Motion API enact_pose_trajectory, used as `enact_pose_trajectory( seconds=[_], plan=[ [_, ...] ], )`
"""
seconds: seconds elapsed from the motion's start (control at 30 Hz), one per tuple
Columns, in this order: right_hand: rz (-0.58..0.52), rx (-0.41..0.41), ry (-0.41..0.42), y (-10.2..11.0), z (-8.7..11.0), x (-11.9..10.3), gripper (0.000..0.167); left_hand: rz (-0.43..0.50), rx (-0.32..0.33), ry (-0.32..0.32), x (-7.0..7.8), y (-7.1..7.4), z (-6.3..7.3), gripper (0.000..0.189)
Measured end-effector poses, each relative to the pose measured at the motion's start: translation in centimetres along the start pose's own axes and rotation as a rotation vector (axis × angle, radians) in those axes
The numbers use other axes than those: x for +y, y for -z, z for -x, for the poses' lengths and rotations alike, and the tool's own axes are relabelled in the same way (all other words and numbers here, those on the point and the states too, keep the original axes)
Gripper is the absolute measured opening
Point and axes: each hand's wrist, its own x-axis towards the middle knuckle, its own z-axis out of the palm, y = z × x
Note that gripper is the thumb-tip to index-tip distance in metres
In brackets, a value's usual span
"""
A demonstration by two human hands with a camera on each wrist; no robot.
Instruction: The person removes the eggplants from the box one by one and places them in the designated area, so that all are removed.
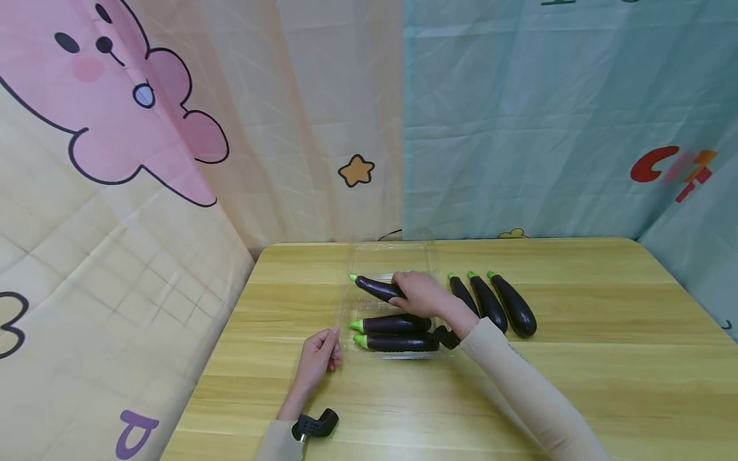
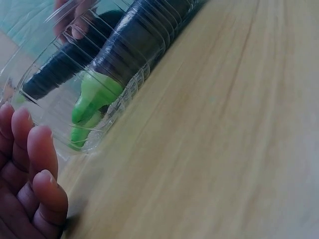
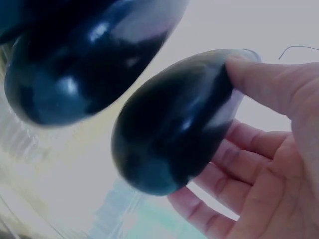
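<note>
My right hand (image 1: 419,293) grips a dark purple eggplant (image 1: 375,288) by its thick end, the green stem pointing left, over the back part of a clear plastic container (image 1: 346,349). In the right wrist view the thumb lies on one side of this eggplant (image 3: 169,124) and the fingers on the other. Two more eggplants (image 1: 398,324) lie side by side along the container's front, green stems (image 2: 97,94) to the left. My left hand (image 1: 319,358) holds the container's left rim at the fingertips, its other fingers curled; the thumb is hidden in the left wrist view.
Three eggplants (image 1: 487,301) lie on the wooden table (image 1: 605,358) right of the container, stems pointing away. The container's clear lid (image 1: 392,257) stands open at the back. Printed curtains (image 1: 323,115) hang behind and beside the table.
</note>
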Motion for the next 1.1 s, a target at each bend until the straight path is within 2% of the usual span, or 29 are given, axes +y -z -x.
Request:
enact_pose_trajectory(
  seconds=[0.73, 1.1],
  plan=[
    [-0.147, 0.195, 0.042, 1.0, 1.0, 0.3, 0.045, 0.005, -0.009, -0.015, 0.0, 0.0, -0.1, 0.044],
    [-0.214, 0.313, -0.005, 1.5, 2.1, 0.0, 0.046, 0.001, -0.005, -0.016, 0.0, 0.0, 0.0, 0.043]
  ],
)
